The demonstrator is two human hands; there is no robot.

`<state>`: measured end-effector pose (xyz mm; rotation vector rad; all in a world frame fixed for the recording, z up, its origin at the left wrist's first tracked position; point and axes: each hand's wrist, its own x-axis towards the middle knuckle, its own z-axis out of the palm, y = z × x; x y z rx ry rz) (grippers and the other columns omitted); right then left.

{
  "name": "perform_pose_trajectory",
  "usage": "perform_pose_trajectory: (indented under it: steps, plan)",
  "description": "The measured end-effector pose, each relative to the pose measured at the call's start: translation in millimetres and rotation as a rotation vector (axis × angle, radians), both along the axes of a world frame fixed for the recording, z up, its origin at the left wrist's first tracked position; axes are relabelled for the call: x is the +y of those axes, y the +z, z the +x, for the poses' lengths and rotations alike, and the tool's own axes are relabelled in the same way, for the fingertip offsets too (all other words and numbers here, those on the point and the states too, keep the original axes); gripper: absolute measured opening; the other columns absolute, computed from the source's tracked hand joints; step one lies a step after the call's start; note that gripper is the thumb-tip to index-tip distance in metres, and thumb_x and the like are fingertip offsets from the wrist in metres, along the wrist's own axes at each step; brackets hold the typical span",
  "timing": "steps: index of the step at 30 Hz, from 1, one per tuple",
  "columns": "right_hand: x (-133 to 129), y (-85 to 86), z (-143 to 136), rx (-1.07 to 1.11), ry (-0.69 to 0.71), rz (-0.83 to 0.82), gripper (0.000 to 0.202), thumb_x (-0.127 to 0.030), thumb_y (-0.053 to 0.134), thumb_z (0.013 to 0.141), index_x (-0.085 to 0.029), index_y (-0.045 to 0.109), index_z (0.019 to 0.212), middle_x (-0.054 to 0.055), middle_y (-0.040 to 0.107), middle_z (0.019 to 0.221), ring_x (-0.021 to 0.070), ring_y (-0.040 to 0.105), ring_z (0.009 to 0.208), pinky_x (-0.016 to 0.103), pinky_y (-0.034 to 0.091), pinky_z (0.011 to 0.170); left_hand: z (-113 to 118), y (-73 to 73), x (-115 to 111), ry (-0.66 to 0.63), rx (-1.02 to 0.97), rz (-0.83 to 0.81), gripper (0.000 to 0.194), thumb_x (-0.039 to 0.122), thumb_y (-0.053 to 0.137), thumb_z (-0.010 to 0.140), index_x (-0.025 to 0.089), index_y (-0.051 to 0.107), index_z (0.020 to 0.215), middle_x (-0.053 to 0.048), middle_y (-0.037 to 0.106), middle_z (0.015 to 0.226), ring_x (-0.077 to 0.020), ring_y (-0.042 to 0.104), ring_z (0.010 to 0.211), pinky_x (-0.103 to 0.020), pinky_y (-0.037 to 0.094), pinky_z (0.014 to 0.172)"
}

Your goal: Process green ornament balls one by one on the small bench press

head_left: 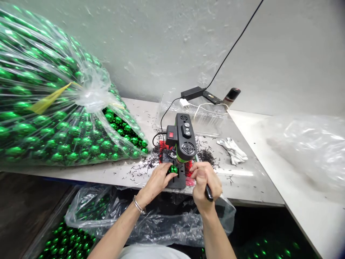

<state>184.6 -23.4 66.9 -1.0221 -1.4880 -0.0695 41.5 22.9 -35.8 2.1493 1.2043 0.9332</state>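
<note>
Bare forearms [122,225] lead forward. Left hand [155,181] pinches the green ball [173,169]; just beyond that hand stands the machine [185,137]. Right hand [206,183] curls around the black handle [208,193]. For good results, hold the ball steady and work the handle slowly, without jerks.

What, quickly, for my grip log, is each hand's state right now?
Left hand: closed, thumb and fingers on a green ball.
Right hand: closed around a black handle.
</note>
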Motion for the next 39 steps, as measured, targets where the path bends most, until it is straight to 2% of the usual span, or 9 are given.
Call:
perform_pose_trajectory:
  steps: [4, 8, 12, 17, 21, 32, 39]
  plan:
    - [-0.3, 0.7, 0.1, -0.013, 0.009, 0.007, 0.027, -0.007, 0.043, 0.094, -0.021, 0.049, 0.071, -0.002, 0.054, 0.066, 0.0115, 0.058, 0.065, 0.026, 0.045, 0.059, 5.4, -5.6, 3.6, 0.053, 0.037, 0.058, 0.027, 0.037, 0.061, 0.094, 0.019, 0.067, 0.113, -0.010, 0.072, 0.108, -0.0259, 0.067, 0.100, -0.044, 0.052, 0.095]
    - [-2.9, -4.7, 1.3, -0.033, 0.033, 0.007, 0.027, -0.006, 0.042, 0.093, -0.021, 0.048, 0.071, -0.003, 0.052, 0.064, 0.0118, 0.059, 0.068, 0.025, 0.046, 0.061, 8.3, -15.5, 1.6, 0.091, 0.039, 0.121, 0.029, 0.039, 0.061, 0.094, 0.019, 0.067, 0.113, -0.011, 0.070, 0.109, -0.0264, 0.065, 0.101, -0.043, 0.049, 0.090]
    - [-3.1, -27.9, 4.3, -0.047, 0.051, 0.003, 0.025, -0.013, 0.041, 0.096, -0.020, 0.052, 0.074, 0.001, 0.057, 0.073, 0.0125, 0.059, 0.068, 0.027, 0.048, 0.060, 8.6, -20.6, 0.5, 0.102, 0.046, 0.132, 0.030, 0.040, 0.062, 0.094, 0.018, 0.067, 0.114, -0.011, 0.070, 0.109, -0.0269, 0.064, 0.101, -0.042, 0.047, 0.089]
    - [4.4, -66.6, 6.7, -0.083, 0.035, 0.146, 0.028, -0.019, 0.038, 0.099, -0.019, 0.054, 0.076, 0.002, 0.059, 0.075, 0.0133, 0.058, 0.067, 0.032, 0.049, 0.067, 8.9, -21.8, 1.4, 0.102, 0.060, 0.144, 0.031, 0.040, 0.065, 0.092, 0.018, 0.067, 0.114, -0.011, 0.070, 0.108, -0.0274, 0.064, 0.100, -0.042, 0.046, 0.088]
    - [7.3, -81.1, 5.6, -0.051, -0.007, 0.167, 0.029, -0.022, 0.038, 0.100, -0.020, 0.055, 0.078, 0.002, 0.059, 0.076, 0.0141, 0.057, 0.066, 0.037, 0.050, 0.073, 9.4, -22.6, 0.6, 0.102, 0.061, 0.151, 0.029, 0.037, 0.065, 0.093, 0.018, 0.067, 0.114, -0.011, 0.069, 0.108, -0.0265, 0.063, 0.101, -0.041, 0.045, 0.088]
    - [6.8, -84.5, 4.9, -0.050, 0.001, 0.114, 0.030, -0.025, 0.034, 0.102, -0.022, 0.050, 0.078, -0.001, 0.056, 0.076, 0.0137, 0.058, 0.068, 0.042, 0.051, 0.088, 10.0, -27.9, 4.6, 0.101, 0.025, 0.156, 0.030, 0.039, 0.066, 0.092, 0.018, 0.068, 0.114, -0.011, 0.071, 0.107, -0.0277, 0.064, 0.102, -0.042, 0.046, 0.088]
    - [6.1, -72.6, 4.9, -0.129, 0.042, 0.117, 0.030, -0.025, 0.036, 0.101, -0.022, 0.049, 0.074, 0.000, 0.055, 0.074, 0.0139, 0.056, 0.069, 0.033, 0.051, 0.073, 10.2, -23.4, 5.5, 0.086, -0.004, 0.101, 0.029, 0.038, 0.067, 0.091, 0.019, 0.070, 0.113, -0.011, 0.071, 0.108, -0.0284, 0.065, 0.101, -0.044, 0.045, 0.090]
